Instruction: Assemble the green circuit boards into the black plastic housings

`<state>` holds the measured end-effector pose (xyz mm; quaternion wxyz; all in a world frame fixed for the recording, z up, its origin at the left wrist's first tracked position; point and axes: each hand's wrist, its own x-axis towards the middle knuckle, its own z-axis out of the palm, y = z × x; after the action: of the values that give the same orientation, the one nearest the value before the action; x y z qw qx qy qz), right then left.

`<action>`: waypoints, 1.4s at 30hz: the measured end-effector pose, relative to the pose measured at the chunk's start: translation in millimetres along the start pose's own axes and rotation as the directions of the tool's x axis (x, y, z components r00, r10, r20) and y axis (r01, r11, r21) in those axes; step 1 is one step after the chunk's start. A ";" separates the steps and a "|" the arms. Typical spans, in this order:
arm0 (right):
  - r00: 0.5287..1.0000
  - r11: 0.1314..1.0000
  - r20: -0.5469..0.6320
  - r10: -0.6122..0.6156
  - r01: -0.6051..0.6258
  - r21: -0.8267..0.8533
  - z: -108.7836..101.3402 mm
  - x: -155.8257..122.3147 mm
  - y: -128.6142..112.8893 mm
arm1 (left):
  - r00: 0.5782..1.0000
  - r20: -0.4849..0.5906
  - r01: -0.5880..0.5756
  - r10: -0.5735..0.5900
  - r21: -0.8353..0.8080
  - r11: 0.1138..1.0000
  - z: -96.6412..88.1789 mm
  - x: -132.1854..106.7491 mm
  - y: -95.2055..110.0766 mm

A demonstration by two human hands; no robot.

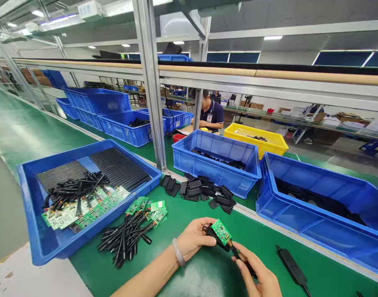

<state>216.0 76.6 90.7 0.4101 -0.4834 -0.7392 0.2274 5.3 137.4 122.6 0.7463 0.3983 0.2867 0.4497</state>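
Between thumb and fingers, my left hand (197, 239) grips a black plastic housing (218, 240). A green circuit board (221, 232) lies over that housing, tilted, with thin coloured wires leaving its lower end. Those wires run into a black cable (236, 252), which my right hand (257, 270) pinches. To the left on the green bench lies a pile of boards (158, 212) with black cables (127, 237). Beyond my hands is a heap of small black housing parts (195, 187). A closed black controller box with a cable (291, 264) rests at the right.
A blue tray (32, 214) at the left holds rows of boards and cables. Blue bins (216, 175) (325, 218) with black parts line the bench's back edge, beside a metal post (152, 90). A yellow bin (257, 140) stands behind them. A person (212, 111) sits across the line.
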 end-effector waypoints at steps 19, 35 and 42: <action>0.998 0.996 0.057 0.005 -0.010 0.085 21.2 2.6 -10.0 | 0.997 -0.034 0.068 -0.073 -0.129 0.989 7.3 -13.4 -17.1; 0.918 0.875 0.138 0.373 -0.397 0.277 45.7 0.0 -15.9 | 0.971 -0.220 -0.053 0.091 0.171 0.984 20.6 -17.4 -35.5; 0.892 0.770 0.211 0.400 -0.452 0.450 50.1 2.3 -10.1 | 0.982 -0.188 0.028 -0.017 0.057 0.998 18.3 -19.6 -28.4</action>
<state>168.8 77.3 71.0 0.4173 -0.5065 -0.5487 0.5179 23.8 105.8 109.3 0.7088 0.3730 0.3735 0.4680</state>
